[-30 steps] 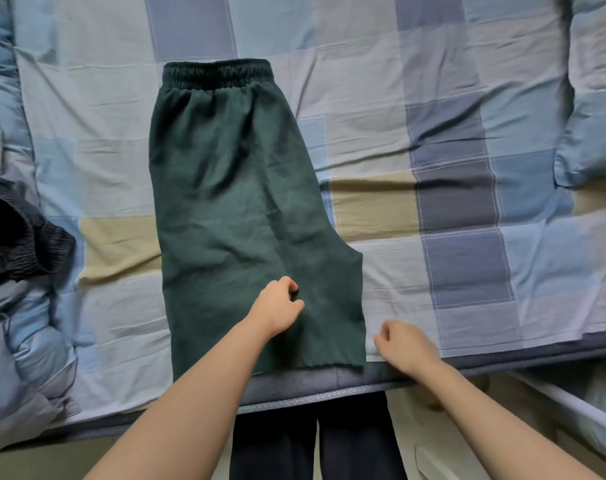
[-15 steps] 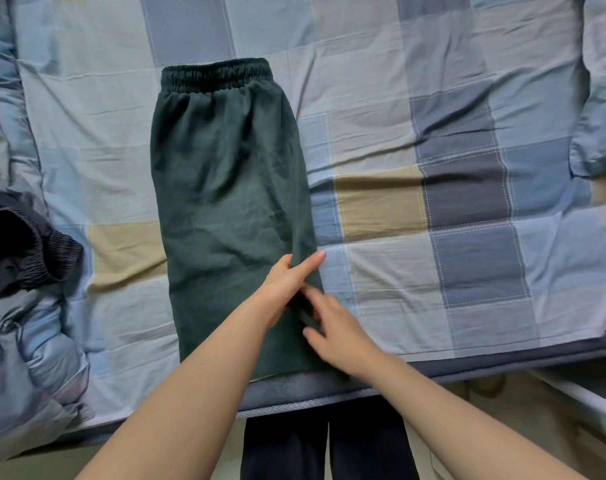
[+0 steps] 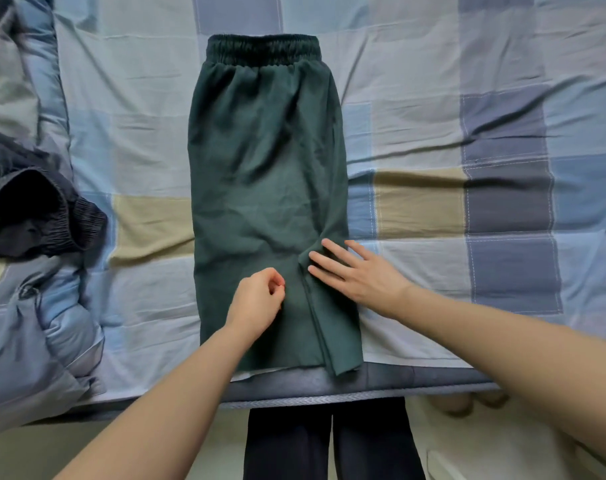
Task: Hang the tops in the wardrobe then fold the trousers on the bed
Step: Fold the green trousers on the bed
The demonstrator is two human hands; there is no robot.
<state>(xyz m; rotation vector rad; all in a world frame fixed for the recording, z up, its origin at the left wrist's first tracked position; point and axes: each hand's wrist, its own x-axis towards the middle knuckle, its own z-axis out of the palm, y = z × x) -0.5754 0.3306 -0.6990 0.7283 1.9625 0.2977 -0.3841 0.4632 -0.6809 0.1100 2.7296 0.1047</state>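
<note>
A: Why is the patchwork bedcover of blue, grey and tan squares [image 3: 468, 133] spread flat under everything?

B: It is used as the folding surface, it is judged; the dark green fleece trousers with the gathered elastic waistband [image 3: 263, 168] are laid lengthwise on it, waistband at the far end from both hands, hems at the near edge of the bed.

A: And why is the garment so narrow?

B: It appears to be folded in half along its length, and a flap is turned over onto its right side, so that a tidy strip is formed before a crosswise fold can be made.

A: How is it held?

B: The right hand [image 3: 357, 275] is laid flat, fingers straight and spread, on the turned-over flap near the right edge, presumably so the crease is pressed down. The left hand [image 3: 256, 299] is loosely curled above the middle of the lower part; nothing is seen gripped in it.

A: What lies elsewhere?

B: A dark navy garment with a ribbed cuff [image 3: 35, 216] is left well to the left of the left hand, beside a pale blue padded jacket [image 3: 35, 341].
</note>
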